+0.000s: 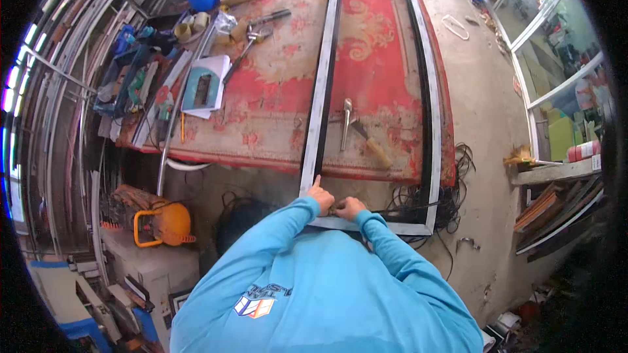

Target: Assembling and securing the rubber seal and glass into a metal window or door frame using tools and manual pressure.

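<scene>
— Where are the hands?

— Both are at the near end of the long window frame (320, 117), which lies lengthwise on the red carpet (275, 85) covering the bench and sticks out past its near edge. The left hand (320, 195) rests on the near left corner of the frame, with one finger stretched straight up along the left rail and the others curled.

— And the right?

— The right hand (348, 208) sits just beside it on the bottom rail, fingers bunched together over something small and dark; I cannot tell what, or whether they pinch it.

— What else is near?

— A hammer (369, 145) with a wooden handle and a metal handle piece (346, 123) lie on the carpet inside the frame. Black cord (451, 189) hangs in a tangle by the frame's near right corner. An orange machine (163, 221) stands on the floor to the left.
</scene>
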The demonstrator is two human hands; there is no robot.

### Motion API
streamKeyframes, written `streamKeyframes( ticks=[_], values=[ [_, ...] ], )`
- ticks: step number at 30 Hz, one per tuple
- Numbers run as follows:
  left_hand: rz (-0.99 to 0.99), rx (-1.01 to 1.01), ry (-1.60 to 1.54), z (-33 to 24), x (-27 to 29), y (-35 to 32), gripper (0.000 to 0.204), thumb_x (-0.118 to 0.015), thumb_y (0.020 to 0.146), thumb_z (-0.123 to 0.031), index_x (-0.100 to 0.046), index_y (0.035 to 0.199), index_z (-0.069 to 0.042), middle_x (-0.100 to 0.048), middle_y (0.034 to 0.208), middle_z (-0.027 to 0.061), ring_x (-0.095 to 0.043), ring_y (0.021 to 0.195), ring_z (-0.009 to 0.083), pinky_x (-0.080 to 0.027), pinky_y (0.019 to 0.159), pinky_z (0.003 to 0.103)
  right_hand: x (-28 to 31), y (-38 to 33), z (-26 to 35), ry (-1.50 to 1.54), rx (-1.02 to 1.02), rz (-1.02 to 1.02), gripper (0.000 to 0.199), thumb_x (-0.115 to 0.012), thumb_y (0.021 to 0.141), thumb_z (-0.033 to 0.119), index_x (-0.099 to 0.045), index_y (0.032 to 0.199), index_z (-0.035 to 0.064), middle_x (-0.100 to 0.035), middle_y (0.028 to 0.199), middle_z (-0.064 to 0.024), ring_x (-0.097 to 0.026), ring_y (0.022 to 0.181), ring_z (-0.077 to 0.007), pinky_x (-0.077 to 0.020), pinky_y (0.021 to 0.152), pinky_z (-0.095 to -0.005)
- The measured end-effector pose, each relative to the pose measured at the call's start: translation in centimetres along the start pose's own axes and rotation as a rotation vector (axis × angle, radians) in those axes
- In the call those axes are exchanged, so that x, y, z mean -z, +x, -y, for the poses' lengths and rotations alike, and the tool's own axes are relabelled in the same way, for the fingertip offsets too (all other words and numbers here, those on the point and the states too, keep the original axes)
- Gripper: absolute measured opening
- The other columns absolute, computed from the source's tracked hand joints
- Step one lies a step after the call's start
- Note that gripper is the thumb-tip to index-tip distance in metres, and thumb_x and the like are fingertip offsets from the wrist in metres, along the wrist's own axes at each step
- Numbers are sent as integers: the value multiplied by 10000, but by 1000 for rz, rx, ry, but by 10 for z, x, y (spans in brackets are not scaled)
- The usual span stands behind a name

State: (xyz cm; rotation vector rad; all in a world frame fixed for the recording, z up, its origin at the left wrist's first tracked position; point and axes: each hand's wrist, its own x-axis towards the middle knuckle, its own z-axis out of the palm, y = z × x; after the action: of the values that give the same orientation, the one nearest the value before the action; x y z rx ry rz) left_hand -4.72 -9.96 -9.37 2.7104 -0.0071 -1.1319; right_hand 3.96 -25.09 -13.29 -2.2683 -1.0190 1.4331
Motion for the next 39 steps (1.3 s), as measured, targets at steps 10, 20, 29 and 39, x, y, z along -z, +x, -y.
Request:
streamKeyframes(
  ticks=[10, 20, 29, 39],
  values=[
    [-48, 119, -107, -11, -6, 12, 226, -708, 833, -286, -801, 1031, -231, -762, 1044, 137, -713, 1057, 318, -93, 1231, 636, 11, -4, -8, -64, 63, -3, 408, -770, 799, 434, -783, 1104, 164, -738, 1098, -168, -699, 1022, -366, -554, 910, -455],
    [-30, 104, -391, -13, -15, 25, 304, -730, 823, -200, -770, 1121, -156, -740, 1080, 178, -691, 1065, 369, -553, 937, 461, 11, 0, -22, -19, 34, -34, 405, -762, 778, 422, -792, 1059, 132, -745, 1056, -175, -707, 1002, -363, -556, 907, -461],
    [-24, 100, -456, -6, -23, 26, 396, -805, 792, -317, -761, 1162, -183, -737, 1123, 160, -689, 1079, 344, -544, 959, 451, 15, 1, -34, -28, 4, -18, 459, -782, 767, 438, -779, 1105, 128, -745, 1091, -170, -705, 1028, -353, -549, 938, -459],
    [-50, 90, -539, -11, -26, 32, 389, -793, 821, -428, -778, 1109, -168, -749, 1100, 133, -701, 1034, 342, -559, 917, 451, 20, 2, -44, -36, -9, 31, 518, -794, 783, 507, -771, 1142, 134, -736, 1126, -174, -696, 1058, -350, -554, 939, -453]
  ],
)
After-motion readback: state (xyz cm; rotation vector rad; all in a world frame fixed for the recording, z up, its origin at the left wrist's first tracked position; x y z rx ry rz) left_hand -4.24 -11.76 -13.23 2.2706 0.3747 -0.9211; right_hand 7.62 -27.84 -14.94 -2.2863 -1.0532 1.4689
